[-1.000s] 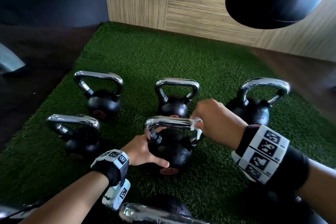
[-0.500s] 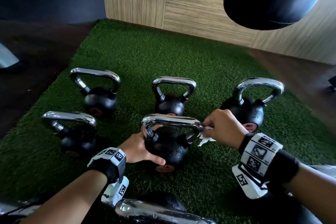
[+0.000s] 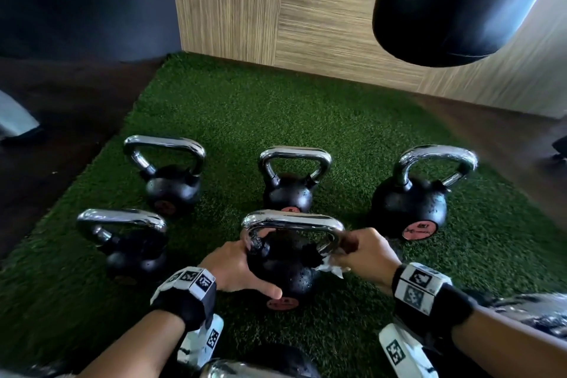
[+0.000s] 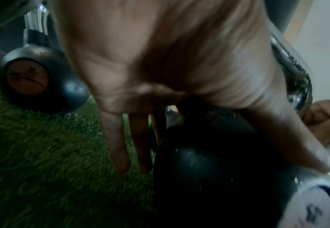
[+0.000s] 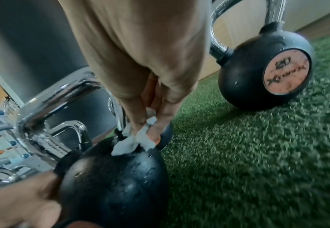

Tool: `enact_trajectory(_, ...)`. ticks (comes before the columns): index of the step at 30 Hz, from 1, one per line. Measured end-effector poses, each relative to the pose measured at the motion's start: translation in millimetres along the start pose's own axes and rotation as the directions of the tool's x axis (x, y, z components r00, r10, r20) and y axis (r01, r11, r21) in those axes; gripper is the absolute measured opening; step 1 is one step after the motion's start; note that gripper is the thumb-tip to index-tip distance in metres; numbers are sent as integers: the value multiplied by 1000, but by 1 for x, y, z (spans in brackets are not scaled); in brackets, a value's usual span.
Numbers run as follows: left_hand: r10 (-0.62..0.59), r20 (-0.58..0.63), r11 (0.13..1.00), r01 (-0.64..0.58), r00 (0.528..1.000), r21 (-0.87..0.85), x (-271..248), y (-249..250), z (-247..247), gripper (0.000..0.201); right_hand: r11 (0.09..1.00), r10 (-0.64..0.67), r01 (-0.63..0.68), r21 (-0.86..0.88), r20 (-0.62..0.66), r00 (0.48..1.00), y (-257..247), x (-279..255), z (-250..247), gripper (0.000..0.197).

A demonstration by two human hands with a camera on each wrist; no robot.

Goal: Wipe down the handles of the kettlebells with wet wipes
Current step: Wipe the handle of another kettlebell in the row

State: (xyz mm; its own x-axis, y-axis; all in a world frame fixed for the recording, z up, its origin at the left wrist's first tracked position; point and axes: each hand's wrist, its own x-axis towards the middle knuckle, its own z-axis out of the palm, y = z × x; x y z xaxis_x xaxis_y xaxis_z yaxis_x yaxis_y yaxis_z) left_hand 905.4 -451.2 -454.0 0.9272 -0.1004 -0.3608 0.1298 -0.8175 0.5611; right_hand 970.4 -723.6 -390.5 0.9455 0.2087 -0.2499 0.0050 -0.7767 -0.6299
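Several black kettlebells with chrome handles stand on green turf (image 3: 306, 120). The front middle kettlebell (image 3: 291, 273) is between my hands. My left hand (image 3: 233, 267) rests on the left side of its ball, fingers (image 4: 119, 146) straight down beside it and thumb (image 3: 270, 290) stretched across the front. My right hand (image 3: 365, 258) pinches a crumpled white wet wipe (image 3: 333, 268) against the lower right post of the chrome handle (image 3: 294, 219). In the right wrist view the wipe (image 5: 134, 141) sits between fingertips where post meets ball (image 5: 117, 185).
Other kettlebells stand at back left (image 3: 171, 187), back middle (image 3: 288, 193), back right (image 3: 411, 209) and front left (image 3: 135, 258); one more is at the bottom edge (image 3: 245, 370). A black punching bag (image 3: 460, 3) hangs at upper right. Wood wall behind, dark floor left.
My right hand has slid the wipe from the handle's top right corner down its right post toward the ball. My left hand has stayed on the ball.
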Motion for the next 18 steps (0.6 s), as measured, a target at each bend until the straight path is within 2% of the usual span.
enact_trajectory(2,3,89,997,-10,996,78,-3,2,-11,98,998,-5,7,-55,37,999,1,3,-6,21)
enact_trajectory(3,-2,127,990,-16,992,140,-3,2,-17,87,998,-10,11,-55,26,1000,2,4,-12,21)
enact_trajectory(4,-8,128,981,-17,992,192,-2,1,-24,66,1000,-25,25,-14,6,1000,1,6,-20,22)
enact_trajectory(5,-13,74,976,-3,997,217,-4,2,-36,42,999,-39,40,24,-34,999,0,7,-29,21)
enact_trajectory(6,-6,3,977,5,1000,212,-5,2,-49,27,997,-70,73,32,-85,994,-4,7,-40,20)
enact_trajectory(7,18,-88,985,-2,996,174,-6,2,-62,30,993,-112,117,32,-131,985,-11,7,-49,18)
enact_trajectory(9,39,-302,999,-40,953,2,-11,10,-90,36,972,-185,209,109,-196,963,-26,7,-64,17)
enact_trajectory(11,59,-469,975,-152,881,-163,-20,25,-114,25,924,-255,306,228,-230,939,-49,3,-72,22)
enact_trajectory(12,70,-487,944,-216,870,-250,-24,37,-121,20,888,-305,364,282,-232,923,-62,1,-74,24)
enact_trajectory(14,93,-433,841,-303,896,-447,-33,64,-130,17,807,-413,467,361,-220,884,-88,-5,-75,27)
enact_trajectory(18,58,-327,650,-284,943,-704,-42,102,-132,24,702,-545,601,382,-254,799,-129,-9,-64,25)
